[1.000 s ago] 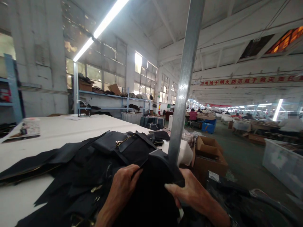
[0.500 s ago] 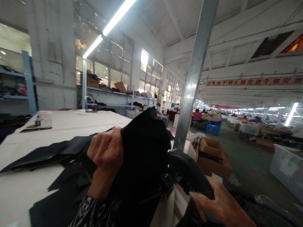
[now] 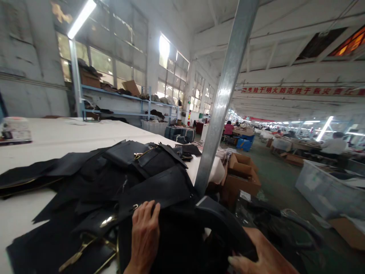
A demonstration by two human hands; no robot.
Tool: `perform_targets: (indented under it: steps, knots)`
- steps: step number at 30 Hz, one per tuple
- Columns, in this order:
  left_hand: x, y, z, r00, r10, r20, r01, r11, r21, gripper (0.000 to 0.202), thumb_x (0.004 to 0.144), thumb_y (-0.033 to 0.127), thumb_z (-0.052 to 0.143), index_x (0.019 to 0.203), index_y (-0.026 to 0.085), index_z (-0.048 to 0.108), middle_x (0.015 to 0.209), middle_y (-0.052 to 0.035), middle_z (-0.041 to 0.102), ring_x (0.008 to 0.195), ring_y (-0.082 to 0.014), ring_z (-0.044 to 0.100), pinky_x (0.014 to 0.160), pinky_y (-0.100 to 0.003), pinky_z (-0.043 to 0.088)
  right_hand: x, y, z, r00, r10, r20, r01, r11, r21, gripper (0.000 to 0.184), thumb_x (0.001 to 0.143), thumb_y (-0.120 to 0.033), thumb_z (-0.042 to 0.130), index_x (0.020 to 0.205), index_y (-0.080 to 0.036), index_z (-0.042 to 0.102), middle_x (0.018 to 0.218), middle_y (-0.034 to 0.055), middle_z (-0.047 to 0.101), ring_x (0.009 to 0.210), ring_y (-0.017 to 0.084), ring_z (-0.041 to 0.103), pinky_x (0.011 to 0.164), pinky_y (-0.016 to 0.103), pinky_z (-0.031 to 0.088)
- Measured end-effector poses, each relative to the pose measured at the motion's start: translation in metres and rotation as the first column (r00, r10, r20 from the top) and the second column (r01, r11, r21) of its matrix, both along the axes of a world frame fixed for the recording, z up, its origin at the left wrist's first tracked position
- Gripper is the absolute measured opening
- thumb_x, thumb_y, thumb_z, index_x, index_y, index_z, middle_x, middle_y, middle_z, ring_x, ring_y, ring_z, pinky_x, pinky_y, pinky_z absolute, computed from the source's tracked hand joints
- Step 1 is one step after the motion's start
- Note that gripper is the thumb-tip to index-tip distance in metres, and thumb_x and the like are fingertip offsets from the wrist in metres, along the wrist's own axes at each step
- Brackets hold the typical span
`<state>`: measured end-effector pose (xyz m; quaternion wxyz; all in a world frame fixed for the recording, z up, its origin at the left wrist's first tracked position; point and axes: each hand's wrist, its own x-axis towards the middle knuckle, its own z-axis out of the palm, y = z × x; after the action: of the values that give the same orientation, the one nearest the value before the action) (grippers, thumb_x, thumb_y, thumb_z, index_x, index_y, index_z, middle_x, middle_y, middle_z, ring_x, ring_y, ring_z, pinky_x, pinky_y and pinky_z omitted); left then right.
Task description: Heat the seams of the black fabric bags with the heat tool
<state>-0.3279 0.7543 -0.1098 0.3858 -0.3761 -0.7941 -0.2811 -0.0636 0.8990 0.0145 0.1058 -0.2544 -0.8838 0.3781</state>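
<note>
My left hand (image 3: 145,234) lies flat, fingers stretched out, on a black bag piece (image 3: 173,243) at the near edge of the white table (image 3: 57,139). My right hand (image 3: 261,257) is low at the right, its fingers curled over the curved black bag edge (image 3: 228,228). A heap of black leather and fabric pieces (image 3: 119,175) with brass-coloured fittings (image 3: 142,154) spreads over the table just beyond my hands.
A slanting grey metal post (image 3: 221,97) rises right behind the pile. Open cardboard boxes (image 3: 242,177) stand on the floor beyond it, clear plastic bins (image 3: 325,188) to the right. Blue shelving (image 3: 125,104) lines the far wall. Other people work at distant tables.
My left hand has dropped from holding a black piece raised in a fist and now rests flat on the pile. The view has swung slightly left.
</note>
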Motion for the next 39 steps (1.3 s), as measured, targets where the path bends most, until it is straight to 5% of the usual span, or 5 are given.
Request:
perform_targets:
  steps: [3,5,9,19,39]
  knots:
    - [0.025,0.007,0.016,0.809,-0.187,0.557,-0.02,0.939,0.344,0.028,0.088,0.025,0.046,0.102,0.009,0.064,0.102,-0.016,0.065,0.095,-0.0285,0.061,0.085,-0.043,0.049,-0.015,0.005,-0.002,0.983,0.163,-0.081,-0.17,0.982,-0.085,0.023,0.081,-0.034,0.059,0.092,-0.013,0.061,0.079,0.0014,0.059,0.071,0.014,0.056,0.061,0.02,0.043]
    - [0.037,0.02,0.026,0.366,-0.499,0.786,-0.119,0.812,0.571,0.027,0.086,0.034,0.053,0.093,0.009,0.062,0.087,-0.014,0.067,0.074,-0.0233,0.065,0.067,-0.036,0.053,-0.026,0.009,-0.002,0.964,0.228,-0.137,-0.246,0.96,-0.134,0.017,0.082,-0.03,0.057,0.086,-0.013,0.058,0.069,-0.0019,0.056,0.057,0.01,0.053,0.052,0.018,0.039]
    - [0.039,0.055,0.04,-0.203,-0.863,0.462,-0.515,0.496,0.699,0.019,0.083,0.024,0.06,0.081,0.006,0.055,0.077,-0.0172,0.068,0.053,-0.0152,0.062,0.049,-0.025,0.05,-0.043,0.019,-0.002,0.958,0.249,-0.139,-0.27,0.949,-0.164,0.017,0.083,-0.029,0.057,0.082,-0.012,0.055,0.057,-0.0028,0.056,0.047,0.009,0.053,0.046,0.016,0.038]
    - [0.022,0.088,0.031,0.084,-0.945,0.317,-0.673,0.18,0.717,0.024,0.08,0.015,0.062,0.063,0.012,0.046,0.049,0.0062,0.048,0.035,-0.0009,0.037,0.036,-0.013,0.029,-0.075,0.034,0.004,0.933,0.347,-0.1,-0.361,0.909,-0.21,0.019,0.083,-0.031,0.058,0.082,-0.012,0.059,0.056,-0.0019,0.058,0.045,0.009,0.054,0.043,0.015,0.04]
    - [0.011,0.081,-0.018,0.206,-0.837,0.506,-0.5,0.355,0.79,0.014,0.072,0.023,0.071,0.072,0.009,0.07,0.075,-0.0042,0.071,0.071,-0.0138,0.066,0.074,-0.02,0.054,-0.129,0.043,0.002,0.957,0.271,-0.105,-0.289,0.93,-0.229,0.029,0.08,-0.039,0.06,0.071,-0.012,0.056,0.054,0.0001,0.058,0.045,0.01,0.054,0.045,0.019,0.045]
